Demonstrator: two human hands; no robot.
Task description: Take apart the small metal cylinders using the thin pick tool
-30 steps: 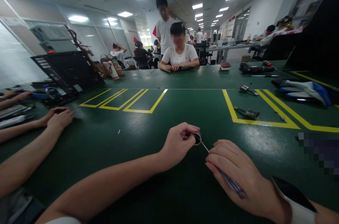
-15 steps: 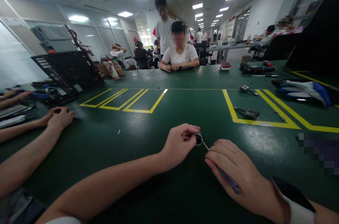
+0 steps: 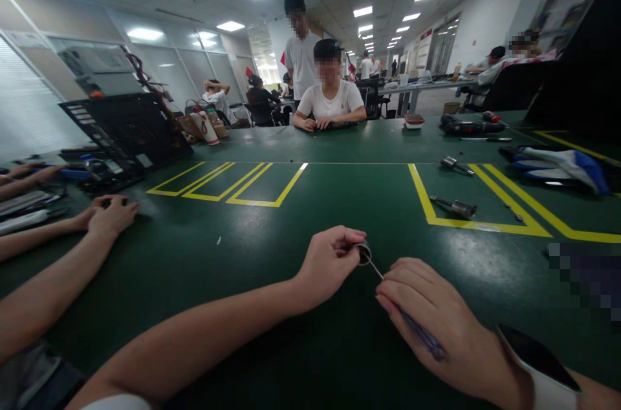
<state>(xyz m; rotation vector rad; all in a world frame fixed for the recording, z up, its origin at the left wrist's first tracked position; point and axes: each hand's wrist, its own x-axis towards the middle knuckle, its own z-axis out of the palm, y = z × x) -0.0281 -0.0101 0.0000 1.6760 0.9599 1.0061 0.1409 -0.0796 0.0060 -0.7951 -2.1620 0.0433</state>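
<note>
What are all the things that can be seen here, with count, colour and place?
green table: one, dark green, fills the foreground
yellow floor-style markings: several outlines, yellow, on the table
metal cylinders: two, silver, inside the right yellow outline
open black case: one, black, far left on the table
blue and white cloth: one, far right
seated person: one, white shirt, across the table
standing person: one, white shirt, behind the seated one
co-worker's hand: one, resting on the table at left
small metal ring part: one, silver, in the left hand
thin screwdriver: one, blue handle, in the right hand
left hand: fingers pinch the ring part
right hand: grips the screwdriver
</note>
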